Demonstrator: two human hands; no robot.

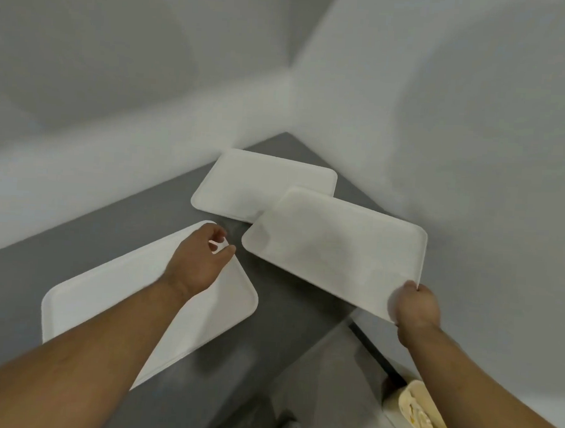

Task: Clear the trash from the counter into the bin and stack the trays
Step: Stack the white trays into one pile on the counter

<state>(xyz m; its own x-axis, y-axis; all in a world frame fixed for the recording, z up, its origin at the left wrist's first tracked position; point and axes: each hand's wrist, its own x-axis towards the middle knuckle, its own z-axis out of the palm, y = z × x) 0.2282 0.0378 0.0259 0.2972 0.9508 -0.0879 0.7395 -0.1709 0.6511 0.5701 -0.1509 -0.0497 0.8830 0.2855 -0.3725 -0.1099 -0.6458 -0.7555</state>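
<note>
1. White rounded-corner rectangular plastic tray, middle (335,249): lifted at its near corner above the grey counter (126,225), overlapping the far white tray (259,186). Right hand (415,306) pinches that corner.
2. Left hand (200,262): fingers loosely curled, apparently holding nothing, over the near white tray (230,302).
3. Handling: steady the opposite edge and square the corners before lowering.
4. Clearance: white walls (475,125) close behind and to the right; open counter to the left.

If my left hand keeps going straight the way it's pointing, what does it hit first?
Probably the left corner of the lifted tray that the right hand holds, just past the left hand over the near tray. Depth is unclear; it may pass underneath.
</note>
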